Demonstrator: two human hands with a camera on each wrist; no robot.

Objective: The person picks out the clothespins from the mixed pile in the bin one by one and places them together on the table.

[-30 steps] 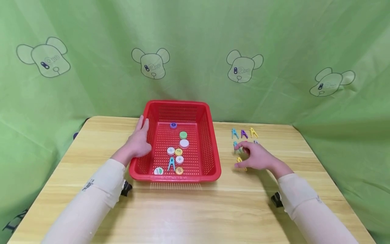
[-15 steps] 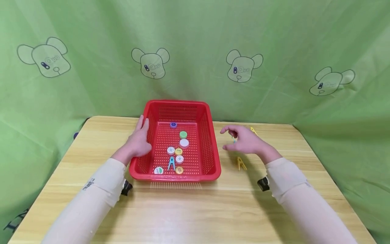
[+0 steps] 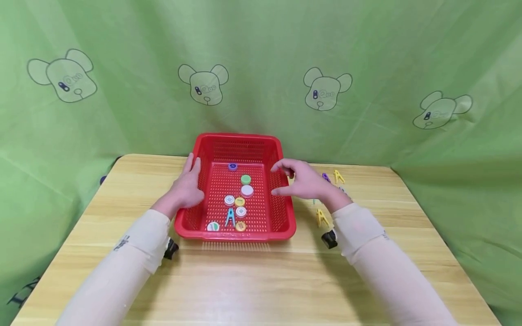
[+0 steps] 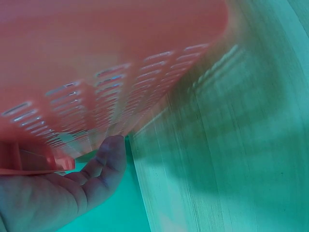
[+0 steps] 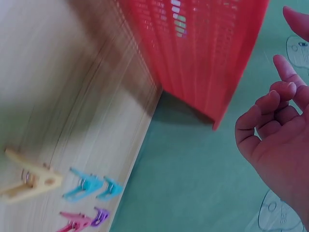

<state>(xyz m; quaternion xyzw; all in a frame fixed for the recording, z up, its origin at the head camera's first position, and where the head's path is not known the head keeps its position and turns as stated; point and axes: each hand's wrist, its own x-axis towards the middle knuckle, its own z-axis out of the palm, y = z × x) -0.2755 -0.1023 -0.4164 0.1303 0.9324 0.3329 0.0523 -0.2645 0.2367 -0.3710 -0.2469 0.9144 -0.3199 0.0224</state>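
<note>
A red plastic basket (image 3: 234,236) stands on the wooden table. My left hand (image 3: 185,188) grips its left rim, the thumb inside and the fingers along the outer wall; the left wrist view shows those fingers against the slotted side. Over the right rim hovers my right hand (image 3: 303,181), thumb and forefinger apart, nothing between them. The other fingers are bent in the right wrist view. Inside the basket lie a blue clothespin (image 3: 230,217) and several round caps, among them a green cap (image 3: 246,179) and a purple cap (image 3: 232,166).
Right of the basket several clothespins lie on the table (image 3: 253,285): a near yellow clothespin (image 3: 322,218), a far yellow clothespin (image 3: 339,176), a purple clothespin (image 3: 326,177), plus blue clothespins (image 5: 84,184) and a pink clothespin (image 5: 76,221). A green curtain (image 3: 261,40) hangs behind the table.
My right hand has moved left, from above the clothespins to above the basket's right rim. The clothespins it covered show again in part. My left hand keeps its place on the basket.
</note>
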